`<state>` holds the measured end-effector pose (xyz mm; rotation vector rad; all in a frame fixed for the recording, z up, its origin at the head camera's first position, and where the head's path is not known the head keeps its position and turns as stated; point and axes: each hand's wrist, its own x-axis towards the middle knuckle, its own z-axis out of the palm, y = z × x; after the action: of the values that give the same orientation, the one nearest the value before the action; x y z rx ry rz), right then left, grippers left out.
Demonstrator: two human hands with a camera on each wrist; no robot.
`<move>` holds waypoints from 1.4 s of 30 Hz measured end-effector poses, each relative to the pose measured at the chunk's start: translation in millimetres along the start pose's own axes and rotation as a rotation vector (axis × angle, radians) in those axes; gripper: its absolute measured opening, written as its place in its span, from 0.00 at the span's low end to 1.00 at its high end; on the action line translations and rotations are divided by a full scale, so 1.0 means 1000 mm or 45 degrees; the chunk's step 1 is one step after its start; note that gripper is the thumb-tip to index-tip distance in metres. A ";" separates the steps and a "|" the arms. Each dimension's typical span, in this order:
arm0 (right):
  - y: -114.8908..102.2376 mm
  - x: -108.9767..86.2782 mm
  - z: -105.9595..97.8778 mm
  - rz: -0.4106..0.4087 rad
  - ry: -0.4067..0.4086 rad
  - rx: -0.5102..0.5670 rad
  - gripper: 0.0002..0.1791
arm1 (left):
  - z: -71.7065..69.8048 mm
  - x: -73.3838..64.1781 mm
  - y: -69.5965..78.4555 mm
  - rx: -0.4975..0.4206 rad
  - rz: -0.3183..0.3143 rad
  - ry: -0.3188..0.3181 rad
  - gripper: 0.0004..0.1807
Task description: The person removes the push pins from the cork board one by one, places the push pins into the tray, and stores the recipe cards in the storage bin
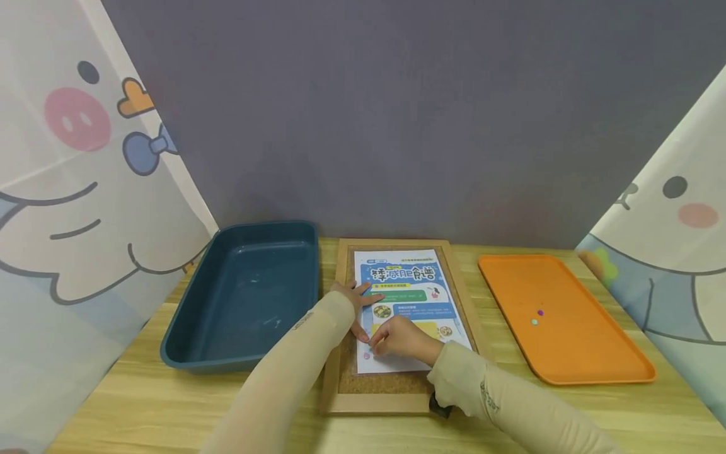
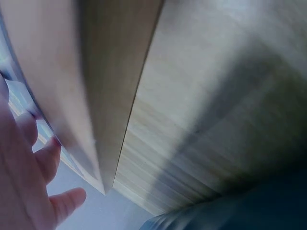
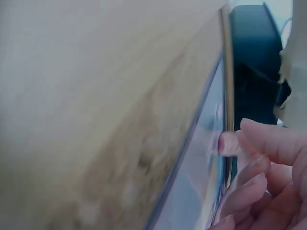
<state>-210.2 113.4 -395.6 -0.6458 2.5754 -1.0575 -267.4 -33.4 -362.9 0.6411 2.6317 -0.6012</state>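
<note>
A cork board (image 1: 386,403) with a wooden frame lies on the table, and a printed poster (image 1: 422,296) in blue, green and yellow lies over its cork. My left hand (image 1: 354,306) rests with spread fingers on the poster's left edge. Close to the left thumb, near the poster's lower left corner, my right hand (image 1: 405,337) pinches a small see-through pushpin (image 3: 230,143), mostly covered by the fingertips. In the left wrist view the left fingers (image 2: 48,160) reach over the board's frame (image 2: 57,96) onto the poster.
A deep dark teal tray (image 1: 241,364) stands left of the board. To the right lies a flat orange tray (image 1: 567,353) with a small purple piece (image 1: 541,313) and a pale blue one (image 1: 534,322). A black object (image 1: 440,407) sits at the board's near edge, below the right wrist.
</note>
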 end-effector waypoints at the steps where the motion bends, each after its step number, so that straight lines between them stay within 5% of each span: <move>1: -0.001 0.000 0.001 0.011 -0.005 -0.003 0.03 | 0.000 0.000 0.000 0.002 -0.001 0.003 0.60; 20: -0.013 0.003 0.009 0.131 -0.064 -0.112 0.02 | 0.000 0.006 -0.001 0.055 -0.020 -0.017 0.61; 42: -0.018 0.001 0.018 0.068 -0.049 -0.178 0.08 | 0.003 0.005 -0.002 0.031 -0.027 -0.003 0.62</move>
<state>-198.3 91.1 -395.4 -0.6203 2.6347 -0.8457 -271.6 -34.5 -367.3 0.6204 2.6357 -0.6407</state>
